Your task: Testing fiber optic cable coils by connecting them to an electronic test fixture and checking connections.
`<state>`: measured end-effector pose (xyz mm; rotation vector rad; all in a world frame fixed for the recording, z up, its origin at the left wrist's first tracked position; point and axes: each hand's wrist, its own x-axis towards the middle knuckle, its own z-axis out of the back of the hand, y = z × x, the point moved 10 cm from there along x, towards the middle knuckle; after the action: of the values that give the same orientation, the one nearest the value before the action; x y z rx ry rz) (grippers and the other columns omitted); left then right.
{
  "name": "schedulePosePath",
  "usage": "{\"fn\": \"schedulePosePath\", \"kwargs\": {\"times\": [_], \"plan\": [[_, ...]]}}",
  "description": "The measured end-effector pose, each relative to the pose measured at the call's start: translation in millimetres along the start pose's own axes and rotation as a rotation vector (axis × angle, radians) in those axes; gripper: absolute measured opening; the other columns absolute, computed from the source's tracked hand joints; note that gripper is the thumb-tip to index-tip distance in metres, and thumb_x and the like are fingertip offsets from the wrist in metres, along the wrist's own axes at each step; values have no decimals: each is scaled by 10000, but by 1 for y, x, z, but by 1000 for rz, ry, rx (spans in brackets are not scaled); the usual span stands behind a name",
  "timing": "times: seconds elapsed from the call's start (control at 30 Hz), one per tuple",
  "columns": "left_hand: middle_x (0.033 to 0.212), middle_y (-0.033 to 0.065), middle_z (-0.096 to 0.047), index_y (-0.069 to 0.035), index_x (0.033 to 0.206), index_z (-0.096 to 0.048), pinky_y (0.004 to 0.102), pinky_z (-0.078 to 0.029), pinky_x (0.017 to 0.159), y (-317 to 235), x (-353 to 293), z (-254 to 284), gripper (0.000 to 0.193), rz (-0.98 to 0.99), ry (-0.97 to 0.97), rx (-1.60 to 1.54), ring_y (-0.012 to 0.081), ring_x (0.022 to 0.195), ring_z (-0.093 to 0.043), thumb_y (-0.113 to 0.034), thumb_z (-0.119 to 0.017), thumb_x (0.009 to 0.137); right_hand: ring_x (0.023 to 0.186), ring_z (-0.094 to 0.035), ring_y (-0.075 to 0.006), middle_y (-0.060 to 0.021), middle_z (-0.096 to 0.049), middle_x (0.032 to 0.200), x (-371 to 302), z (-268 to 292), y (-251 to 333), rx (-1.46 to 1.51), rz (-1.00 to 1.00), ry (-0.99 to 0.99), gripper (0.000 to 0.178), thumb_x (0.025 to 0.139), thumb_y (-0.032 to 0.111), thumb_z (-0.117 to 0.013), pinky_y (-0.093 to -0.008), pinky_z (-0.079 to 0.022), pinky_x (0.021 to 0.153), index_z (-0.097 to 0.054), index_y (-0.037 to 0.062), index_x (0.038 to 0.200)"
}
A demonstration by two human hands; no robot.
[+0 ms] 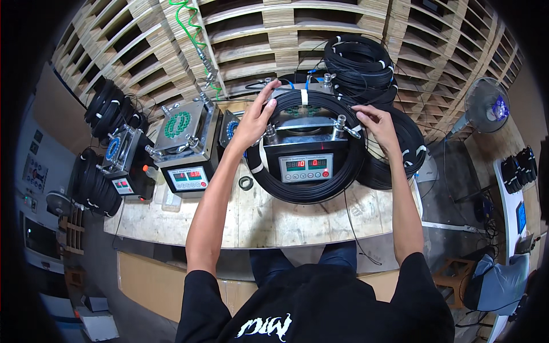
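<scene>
A large coil of black cable [305,197], bound with white ties, rings the front of a polishing machine [306,150] with a red digital display. My left hand [256,121] is at the coil's upper left, its fingers stretched out and the thumb close to the cable. At the upper right, my right hand [377,127] has thumb and fingertips brought together on the coil's edge; which strands lie between them is too small to tell. A loose cable end [361,248] hangs from the coil over the table's front edge.
Left of the coil stand a second machine [186,151] with a green ring of pieces on top and a smaller one [123,160]. A small black ring [245,183] lies on the wooden table [286,226]. More cable coils [360,63] are stacked behind right; a fan [486,106] stands beyond.
</scene>
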<state>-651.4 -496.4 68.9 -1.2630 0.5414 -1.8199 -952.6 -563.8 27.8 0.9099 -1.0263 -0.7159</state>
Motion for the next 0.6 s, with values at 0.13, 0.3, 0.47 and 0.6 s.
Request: {"fn": "schedulePosePath", "kwargs": {"times": [0.13, 0.3, 0.47, 0.6], "plan": [[1518, 113, -496, -110, 1525, -394, 385, -324, 1168, -6, 0, -5, 460, 9, 4, 22, 289, 1437, -429, -248, -433, 1088, 764, -452, -57, 31, -531, 839, 16, -10, 12, -97, 70, 26, 242, 964, 129, -668, -215, -373, 700, -740, 14, 1165], [1490, 124, -525, -120, 1497, -443, 377, -340, 1153, 1, -2, -1, 436, 49, 32, 74, 283, 1420, -453, -274, -412, 1090, 790, -497, -62, 14, -596, 875, 8, -14, 16, -55, 99, 21, 263, 958, 124, -674, -221, -403, 731, -728, 18, 1193], [1487, 120, -527, -120, 1499, -438, 376, -343, 1149, -1, -4, -1, 440, 57, 23, 53, 283, 1423, -451, -274, -419, 1088, 896, -575, -68, -29, -705, 1080, -2, -6, -7, 12, -26, 35, 250, 957, 123, -672, -222, -448, 815, -733, 14, 1174], [1516, 125, -499, -125, 1527, -410, 369, -339, 1152, -10, -3, -4, 462, 11, -11, 91, 288, 1431, -438, -280, -421, 1091, 833, -558, -52, 0, -696, 951, 7, -7, 3, 42, 58, 24, 236, 952, 123, -681, -211, -439, 760, -742, 21, 1155]]}}
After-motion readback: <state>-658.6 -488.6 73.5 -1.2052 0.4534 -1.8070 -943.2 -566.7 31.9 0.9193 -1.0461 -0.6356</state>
